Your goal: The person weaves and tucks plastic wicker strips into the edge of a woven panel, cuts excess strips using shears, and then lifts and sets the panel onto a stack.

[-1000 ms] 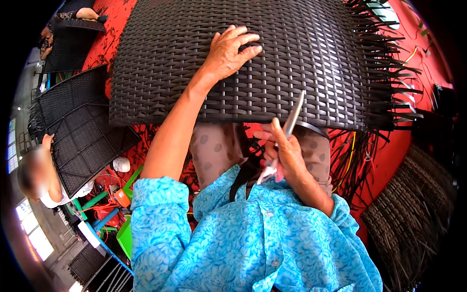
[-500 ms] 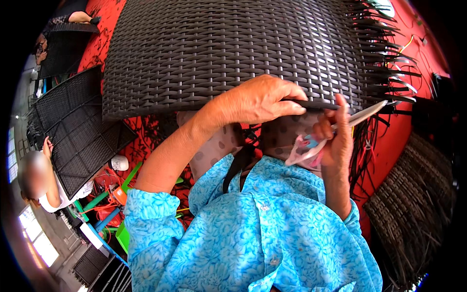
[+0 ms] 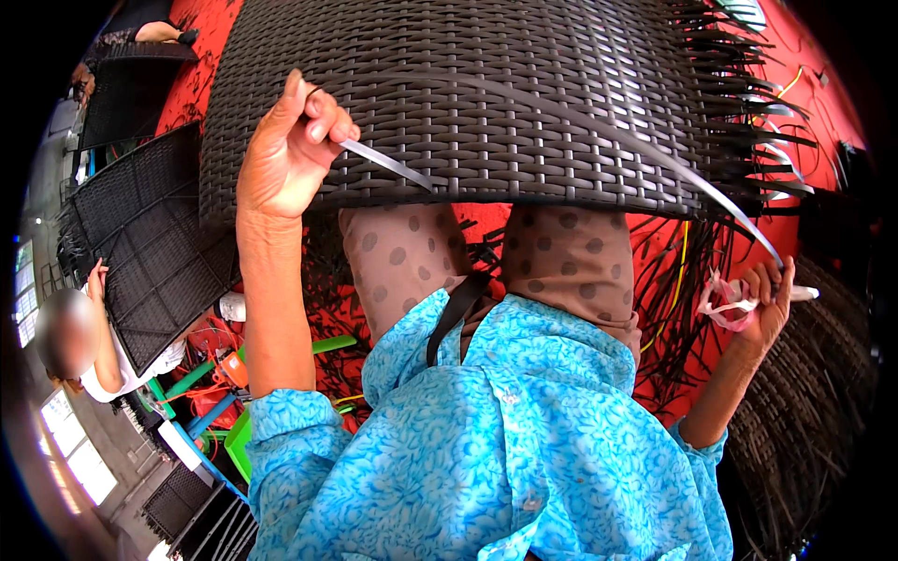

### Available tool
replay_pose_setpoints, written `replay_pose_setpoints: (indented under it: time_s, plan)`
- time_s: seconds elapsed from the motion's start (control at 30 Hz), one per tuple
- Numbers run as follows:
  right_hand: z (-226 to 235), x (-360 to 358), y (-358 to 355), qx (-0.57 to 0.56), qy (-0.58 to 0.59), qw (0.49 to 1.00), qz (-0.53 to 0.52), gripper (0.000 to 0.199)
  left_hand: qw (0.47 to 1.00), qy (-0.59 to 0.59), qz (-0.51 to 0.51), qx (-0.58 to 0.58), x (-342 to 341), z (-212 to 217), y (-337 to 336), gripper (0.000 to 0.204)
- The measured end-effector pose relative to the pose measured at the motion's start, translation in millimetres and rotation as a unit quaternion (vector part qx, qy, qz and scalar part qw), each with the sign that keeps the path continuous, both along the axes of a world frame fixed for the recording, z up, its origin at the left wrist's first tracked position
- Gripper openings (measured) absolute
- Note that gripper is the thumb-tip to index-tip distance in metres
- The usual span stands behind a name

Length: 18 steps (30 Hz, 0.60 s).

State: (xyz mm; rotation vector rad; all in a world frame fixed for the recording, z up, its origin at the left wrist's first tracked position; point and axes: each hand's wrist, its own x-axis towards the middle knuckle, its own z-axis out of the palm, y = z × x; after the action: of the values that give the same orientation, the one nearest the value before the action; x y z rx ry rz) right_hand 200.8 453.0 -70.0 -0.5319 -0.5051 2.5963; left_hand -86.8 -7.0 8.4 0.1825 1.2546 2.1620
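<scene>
- One end of a long grey weaving strip [image 3: 561, 112] is pinched between the thumb and fingers of the left hand [image 3: 288, 150], and the other end is gripped by the closed right hand [image 3: 762, 304].
- The strip's long axis runs from left to right across the picture; it arches upward over the dark woven panel [image 3: 486, 93] and slopes down to the lower right.
- A white, pink-wrapped tool [image 3: 739, 301] is also held in the right hand, its tip pointing right.
- The left forearm is raised nearly upright, with the hand set at the panel's near left edge.
- The right arm is stretched out to the right and low, well apart from the left hand, past the panel's frayed right end.
- The panel is laid over the knees in brown dotted trousers [image 3: 402, 262].
- Half a second earlier both hands were close together at the middle of the panel's near edge; they have since been drawn apart and the strip pulled out long.
</scene>
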Motion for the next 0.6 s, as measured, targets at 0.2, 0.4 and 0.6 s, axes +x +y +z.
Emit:
replay_pose_setpoints:
  time_s: [0.2, 0.4, 0.6]
  plan:
    - [13, 25, -9, 0.195, -0.138, 0.965, -0.105, 0.024, 0.987, 0.049, 0.079, -0.132, 13, -6, -8, 0.022]
    - [42, -34, -99, 0.336, -0.197, 0.920, -0.050, 0.028, 0.780, 0.470, 0.298, -0.286, 27, 47, 37, 0.025]
    - [71, -71, -170, 0.334, -0.090, 0.929, 0.130, 0.022, 0.753, 0.633, 0.017, -0.178, 109, 62, 120, 0.043]
